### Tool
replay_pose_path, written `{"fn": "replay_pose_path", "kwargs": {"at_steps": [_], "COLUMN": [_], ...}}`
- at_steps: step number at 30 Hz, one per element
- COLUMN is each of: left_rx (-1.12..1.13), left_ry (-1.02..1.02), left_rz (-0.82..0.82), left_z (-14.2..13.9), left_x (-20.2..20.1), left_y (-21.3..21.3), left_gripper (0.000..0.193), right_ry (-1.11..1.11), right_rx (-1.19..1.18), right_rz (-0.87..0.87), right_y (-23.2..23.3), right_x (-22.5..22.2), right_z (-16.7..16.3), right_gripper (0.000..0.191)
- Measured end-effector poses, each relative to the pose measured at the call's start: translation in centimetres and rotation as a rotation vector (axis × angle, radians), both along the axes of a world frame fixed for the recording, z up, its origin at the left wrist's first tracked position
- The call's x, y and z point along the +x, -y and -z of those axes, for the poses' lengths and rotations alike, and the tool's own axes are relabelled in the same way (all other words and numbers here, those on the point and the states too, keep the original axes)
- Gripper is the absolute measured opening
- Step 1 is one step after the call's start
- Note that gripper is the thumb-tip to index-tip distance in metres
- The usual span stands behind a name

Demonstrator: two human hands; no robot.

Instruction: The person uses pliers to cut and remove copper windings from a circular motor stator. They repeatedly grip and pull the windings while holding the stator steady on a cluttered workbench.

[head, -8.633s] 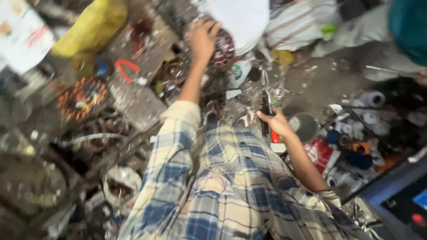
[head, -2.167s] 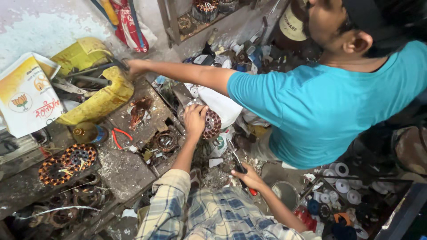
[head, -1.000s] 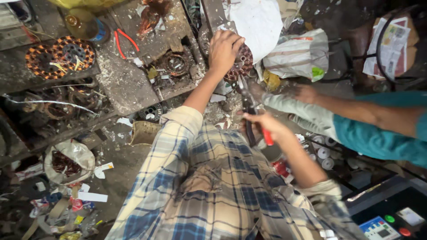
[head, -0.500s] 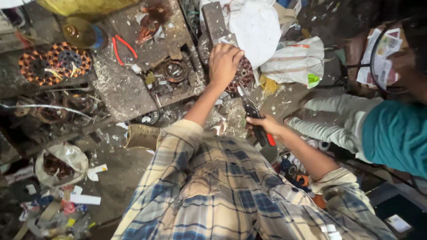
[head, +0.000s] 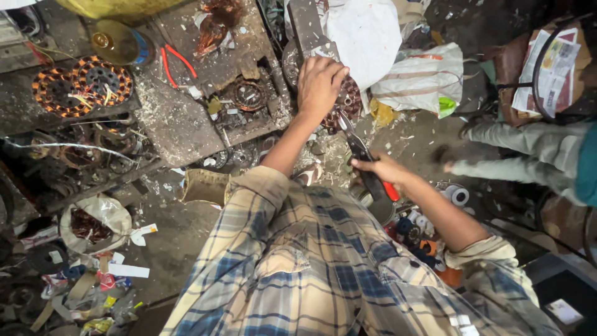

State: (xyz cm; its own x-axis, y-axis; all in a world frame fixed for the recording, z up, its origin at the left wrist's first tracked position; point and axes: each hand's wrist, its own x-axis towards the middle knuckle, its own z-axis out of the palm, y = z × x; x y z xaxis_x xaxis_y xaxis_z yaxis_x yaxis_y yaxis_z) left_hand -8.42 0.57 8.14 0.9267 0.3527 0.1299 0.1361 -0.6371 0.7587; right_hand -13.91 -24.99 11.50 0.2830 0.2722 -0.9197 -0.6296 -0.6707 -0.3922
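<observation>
A round motor stator wound with reddish copper wire (head: pixel 349 104) is lying at the near edge of the littered grey workbench (head: pixel 180 124), and the left hand (head: pixel 318 86) is pressing down on it with fingers curled over its top, covering most of it. The right hand (head: pixel 380 169), just beside the stator on its near side, is wrapping its fingers around the red-handled metal pliers (head: pixel 364 152), whose dark nose is touching the stator's rim. Behind the stator, a crumpled white plastic bag (head: pixel 367 34) is resting against a flat grey metal bar (head: pixel 306 25). To the stator's left, a smaller dark round motor part (head: pixel 249 94) is sitting in a recess of the workbench, and farther left red-handled cutters (head: pixel 175 61) are lying beside a brass-coloured round tin (head: pixel 115 40). Well left of the stator, a large orange-and-black wound stator ring (head: pixel 81 84) is lying flat. To the stator's right, another person's grey sleeve (head: pixel 535 146) is stretching across the floor.
</observation>
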Motion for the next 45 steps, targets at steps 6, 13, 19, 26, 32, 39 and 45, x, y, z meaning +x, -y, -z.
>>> {"fn": "replay_pose_path", "kwargs": {"at_steps": [6,13,19,26,32,39,45], "left_rx": [0.006,-0.069,0.047,0.025,0.082,0.094,0.138], "left_ry": [0.013,0.025,0.048,-0.029,0.011,0.059,0.103], "left_rz": [0.017,-0.247,-0.188,-0.068,-0.064,-0.072,-0.079], "left_z": [0.7,0.8,0.8,1.5,1.4,0.5,0.5], "left_x": [0.0,-0.8,-1.1,-0.2,-0.4,-0.5,-0.6], "left_y": [0.2,1.1,0.7,-0.3,-0.2,0.5,0.7], "left_gripper": [0.03,0.026,0.028,0.031,0.032,0.029,0.027], "right_ry": [0.571,0.558,0.125,-0.019,0.099,0.072,0.802], "right_rx": [-0.211,0.204,0.325,0.369,0.489,0.511,0.14], "right_rz": [-0.174,0.077,0.227,0.29,0.233,0.318,0.153], "right_y": [-1.6,0.6,1.4,-1.2,-1.3,0.3,-3.0], "right_x": [-4.3,-7.1,-9.2,-7.9,-6.2,-6.6,-9.2], "right_z": [2.5,2.6,2.3,3.6,5.7,8.9,11.4], "right_gripper": [0.035,0.042,0.04,0.036,0.037,0.024,0.025]}}
